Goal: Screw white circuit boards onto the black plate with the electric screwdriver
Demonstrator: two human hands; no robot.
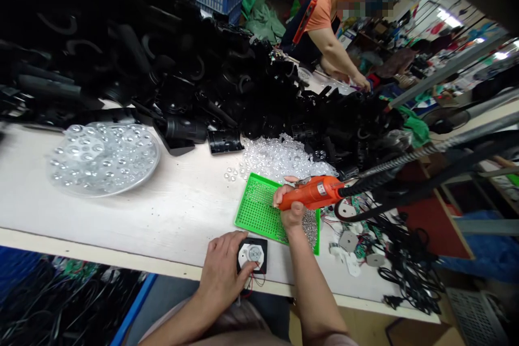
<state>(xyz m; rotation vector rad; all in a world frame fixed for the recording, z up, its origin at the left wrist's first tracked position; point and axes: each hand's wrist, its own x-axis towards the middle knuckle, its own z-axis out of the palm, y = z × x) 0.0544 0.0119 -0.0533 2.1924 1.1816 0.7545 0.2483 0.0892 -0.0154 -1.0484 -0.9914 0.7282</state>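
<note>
My right hand (291, 210) is wrapped round an orange electric screwdriver (312, 192), its cable running off to the right. The tool's front end is over a green perforated tray (255, 217), which has small metal screws (310, 227) heaped at its right side. At the table's front edge, my left hand (224, 262) grips a square black housing (261, 246) with a white plate and a clear round lens (254, 253) in it. Thin red and black wires (253, 281) hang from that housing. The underside of the left fingers is hidden.
Clear lenses (279, 157) are piled behind the tray, and more fill a plate (152, 170) at left. Black plastic housings (182, 81) form a large heap at the back. Circuit boards and cables (389, 248) lie at right. A co-worker (328, 38) works across the table.
</note>
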